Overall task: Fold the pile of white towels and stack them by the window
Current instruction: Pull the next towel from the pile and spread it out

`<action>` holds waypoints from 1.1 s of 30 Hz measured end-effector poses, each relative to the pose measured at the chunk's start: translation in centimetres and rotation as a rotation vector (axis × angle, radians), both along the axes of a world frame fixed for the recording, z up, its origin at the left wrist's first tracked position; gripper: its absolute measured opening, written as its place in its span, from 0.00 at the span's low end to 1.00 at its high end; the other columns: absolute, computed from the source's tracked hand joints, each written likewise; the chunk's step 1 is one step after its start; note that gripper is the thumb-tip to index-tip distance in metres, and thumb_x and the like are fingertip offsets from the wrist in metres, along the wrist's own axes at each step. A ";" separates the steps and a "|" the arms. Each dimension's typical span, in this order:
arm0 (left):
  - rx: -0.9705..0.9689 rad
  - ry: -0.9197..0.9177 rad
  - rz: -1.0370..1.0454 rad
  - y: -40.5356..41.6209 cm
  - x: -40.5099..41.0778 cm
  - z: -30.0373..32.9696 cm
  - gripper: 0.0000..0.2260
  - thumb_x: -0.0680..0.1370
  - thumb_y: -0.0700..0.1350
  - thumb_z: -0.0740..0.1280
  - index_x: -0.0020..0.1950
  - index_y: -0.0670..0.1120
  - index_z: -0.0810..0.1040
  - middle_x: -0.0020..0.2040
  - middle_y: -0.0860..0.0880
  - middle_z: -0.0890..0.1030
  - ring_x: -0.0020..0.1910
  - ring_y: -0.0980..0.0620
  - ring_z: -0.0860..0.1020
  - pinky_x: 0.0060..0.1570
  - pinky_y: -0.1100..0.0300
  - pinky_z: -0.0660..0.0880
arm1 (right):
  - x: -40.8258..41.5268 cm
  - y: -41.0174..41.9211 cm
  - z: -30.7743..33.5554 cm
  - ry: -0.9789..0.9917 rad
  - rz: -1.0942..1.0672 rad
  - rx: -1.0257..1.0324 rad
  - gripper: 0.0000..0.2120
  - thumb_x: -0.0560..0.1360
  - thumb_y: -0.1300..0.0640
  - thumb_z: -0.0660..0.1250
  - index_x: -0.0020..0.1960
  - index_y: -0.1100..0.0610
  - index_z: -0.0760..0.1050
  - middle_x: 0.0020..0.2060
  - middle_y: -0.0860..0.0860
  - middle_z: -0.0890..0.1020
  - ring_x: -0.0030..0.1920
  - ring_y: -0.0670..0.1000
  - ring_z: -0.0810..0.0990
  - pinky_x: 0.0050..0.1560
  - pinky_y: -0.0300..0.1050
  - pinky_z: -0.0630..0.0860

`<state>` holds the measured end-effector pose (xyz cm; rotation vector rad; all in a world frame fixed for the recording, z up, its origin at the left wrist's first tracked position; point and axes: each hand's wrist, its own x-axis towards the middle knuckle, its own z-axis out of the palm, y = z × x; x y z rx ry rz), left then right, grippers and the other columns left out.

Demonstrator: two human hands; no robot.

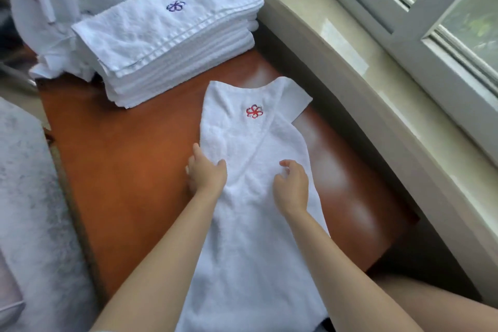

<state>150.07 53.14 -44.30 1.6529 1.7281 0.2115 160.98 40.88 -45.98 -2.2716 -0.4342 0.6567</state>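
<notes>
A white towel [250, 197] with a red flower emblem lies lengthwise on the orange-brown table [129, 170], its near end hanging toward my lap. My left hand [206, 174] grips the towel's left edge, thumb on top and fingers at the edge. My right hand [292, 186] rests on the towel's middle with fingers loosely curled, pinching a bit of cloth. A stack of folded white towels [172, 43] with a blue emblem on top stands at the table's far end. Behind it lies the unfolded pile of white towels [67, 0].
A pale stone window sill [350, 62] curves along the right, with the window frame [431, 35] above it. A grey speckled surface [29, 197] lies left of the table. My bare knee [431, 302] shows at lower right.
</notes>
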 end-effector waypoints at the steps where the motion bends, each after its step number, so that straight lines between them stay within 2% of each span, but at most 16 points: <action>1: -0.045 -0.004 0.020 -0.5 -0.6 0.2 0.36 0.77 0.48 0.68 0.79 0.46 0.52 0.74 0.43 0.64 0.72 0.40 0.64 0.68 0.51 0.64 | -0.3 -0.3 -0.1 -0.053 -0.015 -0.026 0.19 0.75 0.66 0.60 0.65 0.57 0.72 0.65 0.50 0.73 0.67 0.52 0.68 0.60 0.39 0.65; 4: -0.216 -0.046 0.014 -1.1 -2.5 0.6 0.32 0.74 0.49 0.72 0.73 0.42 0.65 0.68 0.44 0.72 0.65 0.42 0.73 0.59 0.54 0.71 | -1.0 -1.7 -0.1 -0.175 -0.140 -0.172 0.24 0.72 0.63 0.65 0.68 0.56 0.69 0.68 0.53 0.69 0.68 0.55 0.64 0.66 0.48 0.64; 6: -0.285 -0.041 -0.055 -1.7 -4.1 0.9 0.17 0.73 0.51 0.73 0.55 0.42 0.77 0.50 0.44 0.79 0.52 0.41 0.78 0.48 0.56 0.72 | -1.1 -2.9 0.5 -0.122 -0.220 -0.273 0.29 0.71 0.60 0.67 0.71 0.55 0.65 0.70 0.55 0.67 0.69 0.58 0.63 0.68 0.51 0.62; 7: -0.305 -0.028 -0.084 -2.2 -5.0 1.0 0.14 0.73 0.51 0.72 0.44 0.40 0.77 0.39 0.42 0.76 0.44 0.39 0.77 0.42 0.57 0.70 | -1.1 -3.6 0.8 -0.084 -0.242 -0.315 0.30 0.71 0.59 0.68 0.72 0.55 0.64 0.69 0.55 0.67 0.69 0.59 0.64 0.67 0.52 0.62; 9: -0.370 0.005 -0.125 -3.5 -6.8 1.2 0.16 0.74 0.52 0.70 0.34 0.42 0.72 0.33 0.42 0.70 0.37 0.42 0.75 0.40 0.57 0.68 | -0.9 -4.9 1.2 0.006 -0.245 -0.364 0.30 0.71 0.57 0.67 0.71 0.54 0.65 0.66 0.55 0.72 0.67 0.60 0.68 0.66 0.52 0.63; 11: -0.409 0.007 -0.140 -4.7 -8.1 1.3 0.14 0.74 0.50 0.69 0.34 0.46 0.68 0.33 0.47 0.70 0.36 0.46 0.73 0.37 0.58 0.68 | -0.9 -6.1 1.5 0.113 -0.228 -0.347 0.23 0.70 0.58 0.67 0.64 0.54 0.70 0.58 0.55 0.79 0.62 0.61 0.74 0.63 0.51 0.69; 14: -0.556 -0.034 -0.119 -5.6 -9.4 2.0 0.12 0.74 0.47 0.71 0.40 0.43 0.71 0.34 0.47 0.69 0.31 0.49 0.68 0.25 0.63 0.60 | -1.7 -7.3 2.7 0.107 -0.199 -0.284 0.01 0.71 0.62 0.63 0.42 0.58 0.74 0.43 0.58 0.80 0.52 0.64 0.79 0.48 0.49 0.76; 15: -0.619 -0.064 -0.102 -5.7 -9.8 1.9 0.11 0.75 0.47 0.71 0.41 0.43 0.72 0.33 0.47 0.68 0.29 0.51 0.65 0.24 0.64 0.57 | -2.0 -7.6 3.2 0.074 -0.203 -0.259 0.04 0.72 0.62 0.63 0.39 0.59 0.75 0.42 0.59 0.79 0.52 0.65 0.78 0.48 0.50 0.77; 17: -0.713 -0.141 -0.050 -5.7 -10.7 2.5 0.09 0.75 0.45 0.72 0.42 0.44 0.73 0.31 0.49 0.68 0.26 0.54 0.62 0.22 0.65 0.56 | -2.6 -8.1 4.1 0.011 -0.253 -0.220 0.09 0.75 0.60 0.61 0.44 0.62 0.80 0.50 0.61 0.77 0.58 0.65 0.73 0.56 0.52 0.75; 20: -0.700 -0.231 0.027 -5.9 -12.0 4.0 0.06 0.76 0.41 0.70 0.43 0.42 0.74 0.31 0.49 0.71 0.22 0.57 0.66 0.19 0.67 0.60 | -3.0 -9.0 5.9 -0.051 -0.394 -0.103 0.14 0.78 0.60 0.59 0.56 0.65 0.79 0.61 0.61 0.68 0.62 0.63 0.67 0.63 0.52 0.70; 22: -0.645 -0.304 0.075 -5.8 -13.0 5.6 0.05 0.78 0.38 0.67 0.44 0.41 0.73 0.32 0.47 0.70 0.17 0.58 0.68 0.17 0.69 0.62 | -3.0 -9.9 6.8 -0.070 -0.481 0.006 0.13 0.78 0.61 0.58 0.58 0.65 0.77 0.61 0.60 0.68 0.58 0.62 0.72 0.60 0.51 0.71; 25: -0.679 -0.451 0.094 -6.2 -14.6 7.9 0.03 0.80 0.37 0.63 0.47 0.40 0.71 0.33 0.46 0.70 0.17 0.59 0.71 0.17 0.71 0.66 | -3.8 -11.5 8.4 -0.039 -0.628 0.134 0.12 0.79 0.62 0.56 0.57 0.64 0.73 0.58 0.59 0.73 0.53 0.59 0.74 0.51 0.47 0.70; 27: -0.737 -0.531 0.114 -7.0 -15.8 8.8 0.03 0.80 0.37 0.64 0.48 0.41 0.71 0.33 0.47 0.69 0.19 0.58 0.72 0.17 0.71 0.68 | -4.7 -12.5 9.3 0.020 -0.709 0.225 0.11 0.80 0.63 0.54 0.58 0.63 0.71 0.53 0.57 0.76 0.49 0.56 0.75 0.49 0.47 0.72; 30: -0.828 -0.652 0.212 -8.4 -17.9 8.9 0.05 0.79 0.35 0.65 0.45 0.41 0.72 0.34 0.47 0.71 0.20 0.57 0.74 0.20 0.71 0.71 | -6.8 -13.6 10.2 0.165 -0.834 0.347 0.11 0.80 0.65 0.53 0.57 0.58 0.70 0.41 0.52 0.74 0.40 0.54 0.79 0.48 0.49 0.79; 31: -0.868 -0.698 0.240 -8.9 -18.6 8.7 0.06 0.79 0.34 0.64 0.43 0.41 0.72 0.33 0.47 0.72 0.21 0.57 0.75 0.21 0.71 0.71 | -7.3 -14.1 10.0 0.197 -0.870 0.378 0.10 0.79 0.66 0.53 0.54 0.58 0.70 0.41 0.51 0.75 0.40 0.55 0.80 0.48 0.49 0.80; 33: -0.955 -0.763 0.273 -9.7 -20.2 8.0 0.09 0.79 0.32 0.61 0.40 0.42 0.70 0.28 0.48 0.71 0.21 0.57 0.75 0.21 0.71 0.72 | -8.5 -15.1 9.5 0.213 -0.913 0.417 0.10 0.78 0.64 0.54 0.52 0.59 0.73 0.46 0.54 0.80 0.44 0.57 0.81 0.45 0.50 0.80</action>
